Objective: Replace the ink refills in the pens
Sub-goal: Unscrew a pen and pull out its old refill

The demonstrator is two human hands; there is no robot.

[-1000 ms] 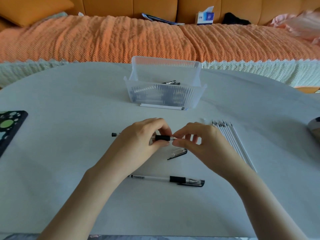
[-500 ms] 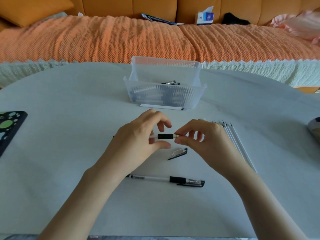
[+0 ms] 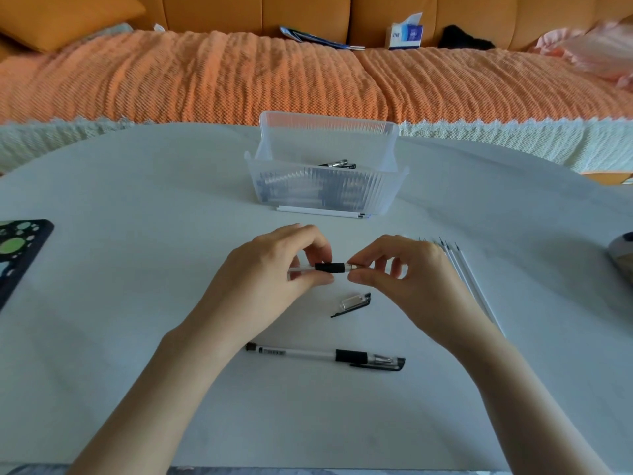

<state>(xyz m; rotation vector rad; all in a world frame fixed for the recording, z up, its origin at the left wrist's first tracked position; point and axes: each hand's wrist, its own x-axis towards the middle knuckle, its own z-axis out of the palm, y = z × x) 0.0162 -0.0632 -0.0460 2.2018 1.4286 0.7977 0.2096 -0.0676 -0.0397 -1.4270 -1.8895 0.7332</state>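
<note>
While I watch through the head camera, my left hand (image 3: 270,269) grips the clear plastic pen with a black rubber grip (image 3: 329,267) just above the white table (image 3: 137,303), and my right hand (image 3: 406,281) pinches its tip end. A loose clear-and-black pen cap (image 3: 352,303) lies on the table beneath; thin white ink refills (image 3: 462,269) lie beside my right hand.

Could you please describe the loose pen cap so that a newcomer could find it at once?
Start at the ribbed clear bin at the middle of the white table. Come toward the person, just past the right hand: the pen cap lies there alone. Unlike the whole capped pen nearer still, it is short, clear, with a black clip.
</note>
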